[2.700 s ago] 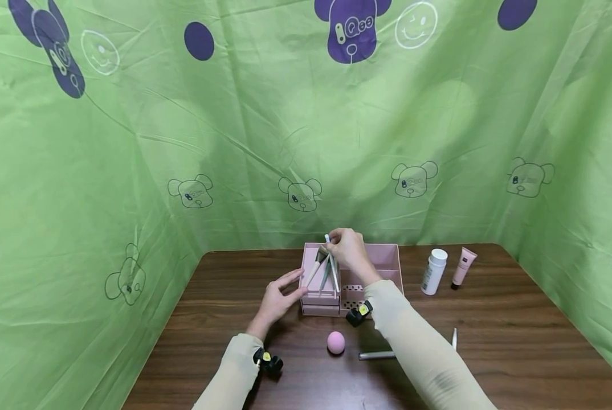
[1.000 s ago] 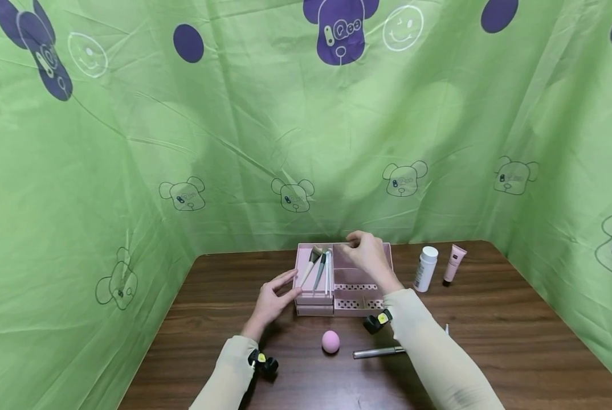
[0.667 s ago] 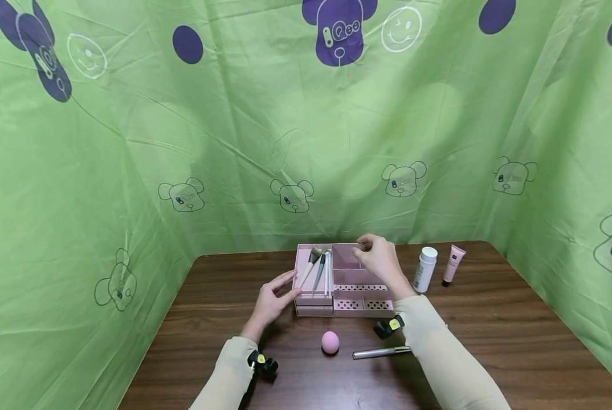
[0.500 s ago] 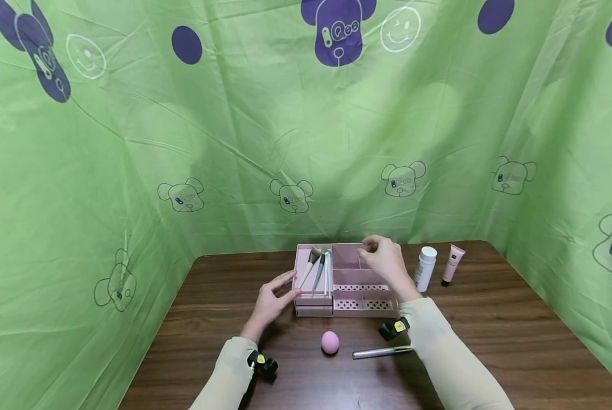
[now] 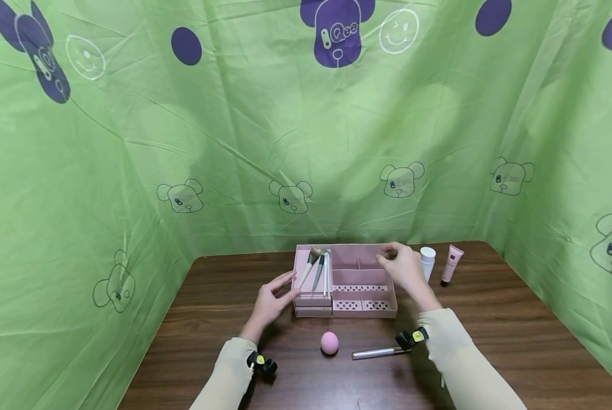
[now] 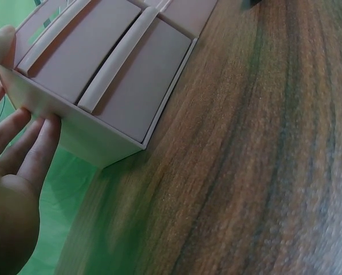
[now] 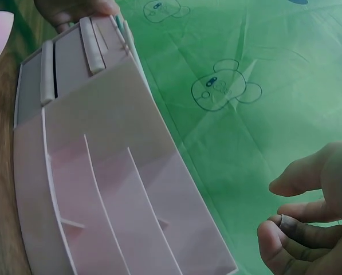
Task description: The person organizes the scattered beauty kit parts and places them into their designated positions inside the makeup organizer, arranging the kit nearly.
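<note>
Straight-fingered left hand (image 5: 269,302) is bracing the organizer (image 5: 359,277) — best lightly; right hand (image 5: 404,267), loosely curled, empty, is hovering near its right end

Dark wood table with toiletries, ringed by a green printed curtain.

On the brown wood-grain table (image 5: 531,336), a white bottle (image 5: 427,259), partly hidden, stands near the far edge; to its right, closer to the far right corner, a pink tube (image 5: 452,265) stands on its dark cap. Well away from the far edge sit a smooth pink ball (image 5: 329,343) and, just to its right, a slim silver stick (image 5: 378,353) lying flat. The green curtain (image 5: 265,131) hangs beyond the far edge and both side edges, printed with outlined bear heads (image 5: 400,180), purple bears (image 5: 337,42) and white winking faces (image 5: 399,31).
</note>
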Motion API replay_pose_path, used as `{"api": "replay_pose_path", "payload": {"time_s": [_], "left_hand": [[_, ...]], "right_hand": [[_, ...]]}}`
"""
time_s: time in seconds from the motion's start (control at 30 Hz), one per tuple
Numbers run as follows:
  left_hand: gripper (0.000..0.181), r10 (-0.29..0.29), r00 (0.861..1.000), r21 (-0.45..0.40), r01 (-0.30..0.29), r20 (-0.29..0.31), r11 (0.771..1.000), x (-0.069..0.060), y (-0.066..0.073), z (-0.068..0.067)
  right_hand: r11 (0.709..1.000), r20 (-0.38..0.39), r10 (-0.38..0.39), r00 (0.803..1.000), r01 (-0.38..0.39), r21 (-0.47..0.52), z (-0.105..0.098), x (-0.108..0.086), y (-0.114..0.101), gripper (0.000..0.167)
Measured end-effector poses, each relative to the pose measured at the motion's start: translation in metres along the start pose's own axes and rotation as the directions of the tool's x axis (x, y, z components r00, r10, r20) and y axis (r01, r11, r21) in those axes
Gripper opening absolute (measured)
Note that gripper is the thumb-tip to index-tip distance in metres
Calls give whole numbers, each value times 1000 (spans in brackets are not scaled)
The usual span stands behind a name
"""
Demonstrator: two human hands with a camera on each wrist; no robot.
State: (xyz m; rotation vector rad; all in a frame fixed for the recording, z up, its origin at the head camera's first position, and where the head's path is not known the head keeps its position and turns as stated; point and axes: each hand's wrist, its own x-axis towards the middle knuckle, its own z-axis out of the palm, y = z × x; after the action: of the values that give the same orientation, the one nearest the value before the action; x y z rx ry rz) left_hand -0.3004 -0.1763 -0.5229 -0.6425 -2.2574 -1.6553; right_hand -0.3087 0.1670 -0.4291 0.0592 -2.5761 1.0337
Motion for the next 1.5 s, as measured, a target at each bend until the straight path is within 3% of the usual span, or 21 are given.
{"api": "replay_pose_path", "payload": {"time_s": [0.1,0.27,0.53,0.7,0.9,1.13,1.5], "left_hand": [[47,24,1000,7,-25,10,1000,0,12,-2],[48,15,999,24,-16,30,1000,0,14,-3],[48,2,1000,80,-1,-19,997,2,-18,2],[47,16,999,62,-14,-28,998,3,-20,1],[47,3,1000,77,-1,-25,997,2,-15,2],[48,9,1000,94,-10,8,995,-2,15,-2],[49,11,1000,83,-11,9,996,-2,14,-3]], "right_hand": [[1000,10,20,1000,-20,2,-4,-2,5,30],[1000,16,24,1000,-23,-5,-12,-7,14,26],[996,-33,14,999,-17,-89,-20,-18,36,23],[994,-42,14,999,-18,-105,-24,-25,48,23],[992,-27,35,999,-38,-118,-28,-34,63,23],[986,-30,74,997,-78,-149,-33,-44,77,29],[976,-20,122,992,-123,-180,-35,-56,94,30]]}}
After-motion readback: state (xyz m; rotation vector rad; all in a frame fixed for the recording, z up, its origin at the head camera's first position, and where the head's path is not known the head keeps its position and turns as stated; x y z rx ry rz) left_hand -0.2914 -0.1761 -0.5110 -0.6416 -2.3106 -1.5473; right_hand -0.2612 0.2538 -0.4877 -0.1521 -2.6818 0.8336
